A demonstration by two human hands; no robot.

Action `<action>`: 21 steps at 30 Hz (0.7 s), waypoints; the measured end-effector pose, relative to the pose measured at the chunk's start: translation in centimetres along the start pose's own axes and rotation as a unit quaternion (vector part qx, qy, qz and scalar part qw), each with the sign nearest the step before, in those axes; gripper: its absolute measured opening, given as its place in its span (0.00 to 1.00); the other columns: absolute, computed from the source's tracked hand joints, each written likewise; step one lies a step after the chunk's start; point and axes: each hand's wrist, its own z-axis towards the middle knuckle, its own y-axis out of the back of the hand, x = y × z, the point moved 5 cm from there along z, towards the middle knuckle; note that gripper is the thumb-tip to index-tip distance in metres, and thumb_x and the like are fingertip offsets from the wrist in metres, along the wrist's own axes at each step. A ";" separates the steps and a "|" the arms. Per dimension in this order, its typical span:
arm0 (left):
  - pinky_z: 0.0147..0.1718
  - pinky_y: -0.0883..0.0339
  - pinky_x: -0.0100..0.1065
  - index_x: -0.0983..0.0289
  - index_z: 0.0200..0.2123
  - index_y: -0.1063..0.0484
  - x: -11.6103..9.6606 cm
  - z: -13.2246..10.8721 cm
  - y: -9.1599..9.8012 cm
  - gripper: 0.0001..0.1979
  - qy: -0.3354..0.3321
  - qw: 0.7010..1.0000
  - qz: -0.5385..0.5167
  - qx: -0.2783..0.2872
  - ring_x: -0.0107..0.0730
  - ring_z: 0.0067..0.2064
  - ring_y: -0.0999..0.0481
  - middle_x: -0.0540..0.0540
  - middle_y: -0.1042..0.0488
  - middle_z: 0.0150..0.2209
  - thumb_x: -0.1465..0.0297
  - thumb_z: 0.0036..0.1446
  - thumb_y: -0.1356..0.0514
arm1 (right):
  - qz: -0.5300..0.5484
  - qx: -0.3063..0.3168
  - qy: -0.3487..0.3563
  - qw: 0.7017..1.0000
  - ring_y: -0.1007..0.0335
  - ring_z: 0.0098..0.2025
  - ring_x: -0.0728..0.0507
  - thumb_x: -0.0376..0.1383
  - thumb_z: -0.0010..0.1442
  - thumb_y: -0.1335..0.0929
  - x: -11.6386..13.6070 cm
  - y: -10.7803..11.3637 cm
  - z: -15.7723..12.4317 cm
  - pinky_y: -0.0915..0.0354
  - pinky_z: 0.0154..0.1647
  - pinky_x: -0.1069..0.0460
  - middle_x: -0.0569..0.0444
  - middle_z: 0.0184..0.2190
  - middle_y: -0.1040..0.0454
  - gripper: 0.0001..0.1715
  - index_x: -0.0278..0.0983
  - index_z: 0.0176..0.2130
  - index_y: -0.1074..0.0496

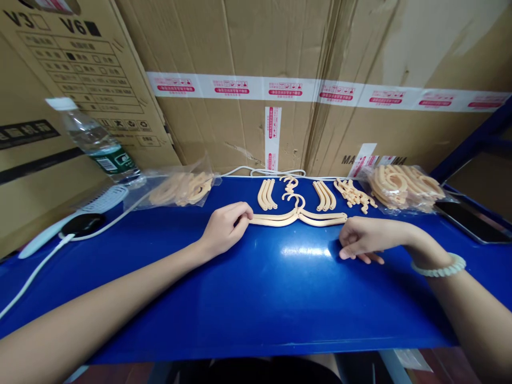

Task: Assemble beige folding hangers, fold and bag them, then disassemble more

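Note:
A stack of peach plastic hangers (298,217) lies flat on the blue table (256,309), hooks pointing away from me. My left hand (224,228) curls its fingers around the stack's left arm tip. My right hand (362,240) rests on the table just below the stack's right tip, fingers loosely bent, holding nothing; a bead bracelet is on that wrist. Behind the stack lie two groups of curved peach pieces (267,194) (325,196), a hook piece (290,184) and a pile of small peach clips (354,194).
Clear bags of peach parts sit at back left (180,188) and back right (404,186). A water bottle (96,141), a white cable, a black puck (82,224) and a white fan-like device are on the left. A phone (472,221) lies right. Cardboard boxes (280,80) wall the back.

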 end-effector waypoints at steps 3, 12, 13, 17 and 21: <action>0.30 0.39 0.31 0.62 0.33 0.30 0.0 -0.1 0.1 0.10 0.005 1.000 0.014 -0.005 0.29 0.28 0.29 0.49 0.26 0.29 0.75 0.63 0.50 | 0.003 -0.001 0.010 1.000 0.38 0.14 0.51 0.59 0.53 0.29 0.2 -0.1 0.2 0.46 0.13 0.56 0.57 0.17 0.29 0.29 0.36 0.26 0.31; 0.23 0.46 0.28 0.62 0.38 0.29 -0.1 -0.1 0.2 0.08 0.014 0.998 0.046 -0.030 0.24 0.19 0.40 0.42 0.43 0.18 0.74 0.64 0.49 | 0.020 0.042 0.046 0.998 0.41 0.13 0.53 0.60 0.56 0.30 0.8 -1.0 0.6 0.44 0.13 0.57 0.56 0.15 0.30 0.33 0.33 0.22 0.27; 0.23 0.46 0.27 0.62 0.38 0.31 0.0 -0.2 0.1 0.07 0.013 0.999 0.040 -0.032 0.24 0.19 0.40 0.42 0.44 0.18 0.73 0.63 0.48 | 0.023 0.049 0.053 0.997 0.40 0.13 0.53 0.60 0.57 0.31 1.0 -1.2 0.6 0.44 0.13 0.57 0.56 0.15 0.30 0.33 0.33 0.22 0.26; 0.24 0.44 0.25 0.61 0.35 0.36 -0.1 -0.3 -0.2 0.02 -0.008 0.999 0.019 -0.037 0.22 0.19 0.40 0.40 0.43 0.19 0.73 0.61 0.44 | 0.045 0.065 0.074 0.994 0.37 0.14 0.53 0.60 0.60 0.34 1.3 -1.6 0.7 0.45 0.14 0.58 0.55 0.16 0.29 0.35 0.33 0.24 0.26; 0.23 0.44 0.24 0.62 0.31 0.37 -0.5 -0.5 -0.2 0.07 -0.050 0.998 0.001 -0.042 0.21 0.20 0.37 0.42 0.37 0.21 0.73 0.62 0.42 | 0.061 0.067 0.085 0.992 0.33 0.15 0.52 0.59 0.63 0.35 1.2 -1.6 0.8 0.45 0.15 0.58 0.54 0.17 0.27 0.33 0.32 0.28 0.27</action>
